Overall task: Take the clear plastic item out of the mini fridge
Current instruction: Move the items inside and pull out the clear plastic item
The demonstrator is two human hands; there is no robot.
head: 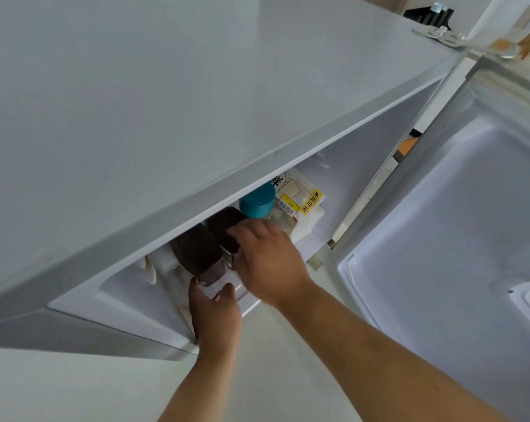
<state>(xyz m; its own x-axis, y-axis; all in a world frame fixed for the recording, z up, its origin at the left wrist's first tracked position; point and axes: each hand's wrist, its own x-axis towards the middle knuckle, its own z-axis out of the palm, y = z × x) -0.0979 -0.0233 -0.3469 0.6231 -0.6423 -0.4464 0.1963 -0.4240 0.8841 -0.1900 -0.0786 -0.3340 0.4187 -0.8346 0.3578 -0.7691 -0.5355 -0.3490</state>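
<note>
- Mini fridge (166, 123) seen from above, grey top fills most of the view; door (458, 226) swung open to the right, its white inner liner facing the camera.
- Both hands reach into the open compartment from below.
- Left hand (215, 312): thumb and fingers curled around the near front edge of the clear plastic item (215, 274), gripping it at the fridge's front lip.
- Right hand (270, 257): palm down, fingers spread over the right end of the same item, touching its top; a firm grip vs. just resting, cannot tell.
- Clear plastic item is still inside the fridge, at the front of the compartment, left of centre; looks like a see-through tray or pack holding two dark brown oblong pieces (196, 248) side by side.
- Teal cap (257, 201) just behind the right hand, partly under the fridge top.
- Bread bag (300, 205) with yellow label and barcode sticker at the right of the cap, deeper in.
- Pale floor (75, 388) below the fridge.
</note>
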